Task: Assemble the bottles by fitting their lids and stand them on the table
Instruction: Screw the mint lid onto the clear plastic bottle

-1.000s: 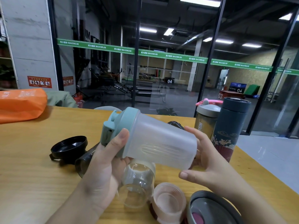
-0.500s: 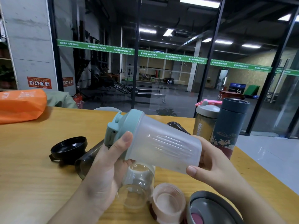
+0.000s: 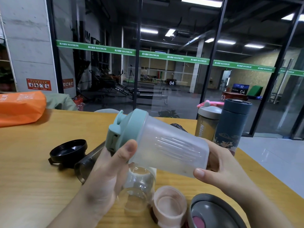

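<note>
Above the near middle of the wooden table (image 3: 32, 162), the frosted shaker bottle (image 3: 171, 148) lies tilted between both hands, not yet standing.

Its long axis runs from the teal lid (image 3: 130, 127), up at far left, down to its base at near right. The left hand (image 3: 107, 175) curls round the lid end, thumb across it; the right hand (image 3: 218, 168) cups the base, so righting it likely means swinging the base down.

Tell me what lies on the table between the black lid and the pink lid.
In the head view, between the black lid and pink lid lie a smoky bottle and a clear bottle, both on their sides, partly hidden by the left hand.
</note>
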A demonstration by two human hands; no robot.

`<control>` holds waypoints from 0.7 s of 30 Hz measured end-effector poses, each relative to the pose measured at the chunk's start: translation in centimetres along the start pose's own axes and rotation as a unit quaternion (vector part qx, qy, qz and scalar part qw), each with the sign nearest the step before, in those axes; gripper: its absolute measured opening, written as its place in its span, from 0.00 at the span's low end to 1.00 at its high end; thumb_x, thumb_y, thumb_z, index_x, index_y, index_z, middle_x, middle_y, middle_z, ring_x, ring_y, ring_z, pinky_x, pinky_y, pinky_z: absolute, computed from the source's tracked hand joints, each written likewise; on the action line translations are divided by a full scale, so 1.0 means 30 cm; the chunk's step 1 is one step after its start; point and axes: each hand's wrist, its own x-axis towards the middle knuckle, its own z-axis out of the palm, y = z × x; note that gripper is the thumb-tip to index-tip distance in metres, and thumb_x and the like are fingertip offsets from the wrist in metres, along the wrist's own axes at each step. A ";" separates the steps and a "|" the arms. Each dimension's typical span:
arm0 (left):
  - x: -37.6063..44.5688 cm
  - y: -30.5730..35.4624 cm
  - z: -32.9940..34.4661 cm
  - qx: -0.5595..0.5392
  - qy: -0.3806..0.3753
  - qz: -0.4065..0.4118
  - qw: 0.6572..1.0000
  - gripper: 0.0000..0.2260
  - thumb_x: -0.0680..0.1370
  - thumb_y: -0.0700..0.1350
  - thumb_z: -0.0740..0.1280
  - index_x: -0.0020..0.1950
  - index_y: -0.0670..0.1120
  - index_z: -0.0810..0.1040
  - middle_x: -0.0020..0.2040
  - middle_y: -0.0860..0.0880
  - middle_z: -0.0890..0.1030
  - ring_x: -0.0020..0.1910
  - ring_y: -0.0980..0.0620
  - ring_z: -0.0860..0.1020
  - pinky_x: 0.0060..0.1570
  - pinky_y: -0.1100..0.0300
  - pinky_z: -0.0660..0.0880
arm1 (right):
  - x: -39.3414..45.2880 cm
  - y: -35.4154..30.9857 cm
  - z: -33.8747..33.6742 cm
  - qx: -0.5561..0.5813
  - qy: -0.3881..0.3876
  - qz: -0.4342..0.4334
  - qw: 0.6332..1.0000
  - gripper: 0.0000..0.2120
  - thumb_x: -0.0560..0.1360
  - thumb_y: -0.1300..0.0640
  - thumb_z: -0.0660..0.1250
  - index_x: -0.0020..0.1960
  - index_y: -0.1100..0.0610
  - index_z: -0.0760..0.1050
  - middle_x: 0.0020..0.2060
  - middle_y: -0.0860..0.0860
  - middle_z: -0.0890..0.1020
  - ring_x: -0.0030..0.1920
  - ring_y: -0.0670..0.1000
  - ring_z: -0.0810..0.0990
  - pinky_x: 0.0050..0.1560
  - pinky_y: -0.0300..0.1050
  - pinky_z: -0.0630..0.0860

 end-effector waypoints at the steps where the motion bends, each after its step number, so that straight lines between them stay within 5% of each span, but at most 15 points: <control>1: 0.001 -0.001 -0.002 0.013 0.004 0.004 1.000 0.29 0.63 0.58 0.78 0.62 0.50 0.80 0.58 0.42 0.82 0.56 0.44 0.81 0.49 0.53 0.79 | 0.000 -0.001 0.002 -0.006 -0.001 0.003 1.000 0.28 0.60 0.46 0.72 0.60 0.48 0.75 0.50 0.48 0.84 0.48 0.51 0.83 0.42 0.42 0.80; 5: 0.007 -0.002 -0.007 0.092 0.028 0.049 0.994 0.28 0.64 0.62 0.76 0.61 0.53 0.80 0.58 0.45 0.82 0.58 0.45 0.80 0.51 0.56 0.78 | -0.002 0.003 0.016 -0.080 -0.017 0.012 0.997 0.29 0.63 0.40 0.70 0.63 0.40 0.68 0.55 0.40 0.80 0.54 0.44 0.80 0.50 0.42 0.79; 9: 0.002 -0.008 -0.007 0.162 0.040 0.076 0.983 0.29 0.62 0.67 0.74 0.59 0.59 0.80 0.57 0.53 0.83 0.58 0.54 0.80 0.51 0.65 0.76 | -0.006 -0.009 0.024 -0.112 -0.013 0.018 0.993 0.31 0.62 0.40 0.70 0.63 0.35 0.63 0.58 0.32 0.74 0.59 0.37 0.74 0.51 0.27 0.71; 12: -0.010 -0.013 -0.006 0.187 0.057 0.078 0.978 0.33 0.57 0.70 0.74 0.57 0.56 0.80 0.53 0.56 0.84 0.54 0.59 0.81 0.47 0.70 0.75 | -0.009 -0.018 0.019 -0.164 0.001 0.023 0.986 0.33 0.62 0.40 0.71 0.62 0.30 0.59 0.59 0.29 0.71 0.62 0.35 0.70 0.53 0.25 0.68; 21: -0.009 -0.027 -0.013 0.210 0.066 0.083 0.972 0.37 0.53 0.68 0.77 0.61 0.66 0.74 0.60 0.56 0.81 0.62 0.55 0.77 0.57 0.61 0.72 | 0.042 -0.070 0.025 -0.351 -0.008 0.029 0.936 0.44 0.66 0.44 0.74 0.71 0.36 0.50 0.63 0.30 0.63 0.61 0.31 0.63 0.60 0.28 0.62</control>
